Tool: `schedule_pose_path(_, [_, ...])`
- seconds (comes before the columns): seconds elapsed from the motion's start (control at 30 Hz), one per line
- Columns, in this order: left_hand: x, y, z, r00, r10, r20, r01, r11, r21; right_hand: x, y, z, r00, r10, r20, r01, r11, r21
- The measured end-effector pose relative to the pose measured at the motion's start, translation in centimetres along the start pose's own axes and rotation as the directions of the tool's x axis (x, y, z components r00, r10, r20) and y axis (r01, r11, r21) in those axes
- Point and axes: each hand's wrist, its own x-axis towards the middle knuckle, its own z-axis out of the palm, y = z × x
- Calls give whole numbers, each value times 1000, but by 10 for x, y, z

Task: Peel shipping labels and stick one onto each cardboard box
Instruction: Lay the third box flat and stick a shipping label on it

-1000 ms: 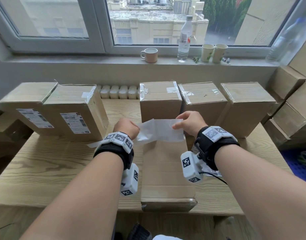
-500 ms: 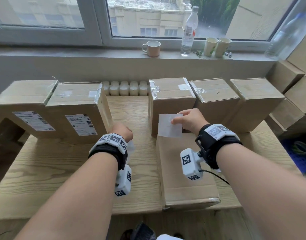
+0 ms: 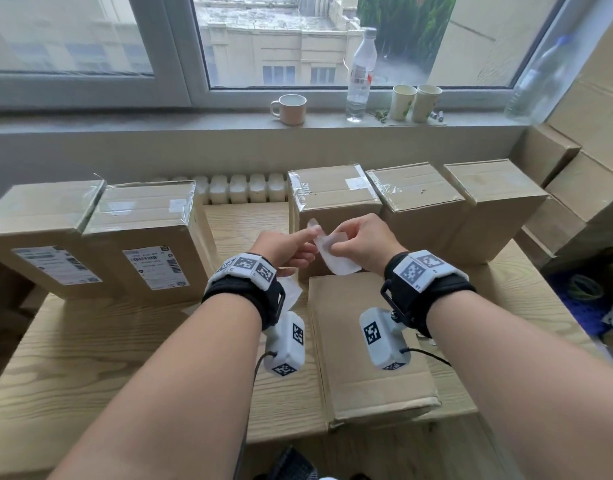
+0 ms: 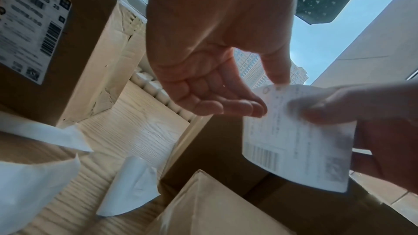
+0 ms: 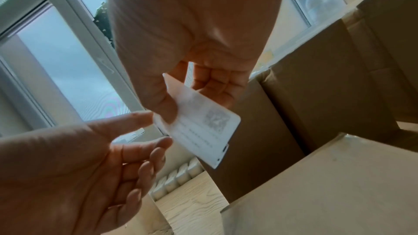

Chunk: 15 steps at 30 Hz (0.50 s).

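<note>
A white shipping label [image 3: 336, 258] [image 4: 294, 140] [image 5: 203, 131] hangs in the air, printed side down, pinched between the thumb and fingers of my right hand [image 3: 360, 244] [image 5: 187, 94]. My left hand [image 3: 291, 247] [image 4: 248, 99] is beside it with fingers relaxed; its thumb and forefinger tips touch the label's upper left corner. Just behind stands a bare cardboard box [image 3: 332, 202]. A flat box [image 3: 367, 368] lies under the hands. Two boxes on the left [image 3: 149, 237] [image 3: 38, 230] carry labels on their fronts.
Two more bare boxes [image 3: 419, 202] [image 3: 492, 195] stand to the right. Peeled backing sheets [image 4: 128, 185] [image 4: 34, 185] lie on the wooden table [image 3: 90, 358]. Stacked cartons [image 3: 575, 174] fill the right side. A mug [image 3: 291, 109], bottle and cups stand on the windowsill.
The backing sheet came off the label and was left on the table by my left hand. That hand has risen back to the label, which my right hand has tilted flatter.
</note>
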Motion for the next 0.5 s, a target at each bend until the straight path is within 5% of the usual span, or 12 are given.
schedule_pose_path(0.17, [-3, 2, 6, 998, -68, 10, 68, 996, -57, -6, 5, -4, 999, -52, 5, 53, 994, -97])
schedule_pose_path(0.37, [-6, -4, 15, 996, -89, -24, 86, 992, -96, -17, 16, -13, 985, -22, 169, 44, 990, -133])
schedule_pose_path(0.5, [-12, -9, 19, 997, -78, -15, 76, 992, -97, -18, 35, -23, 999, 26, 25, -23, 995, -101])
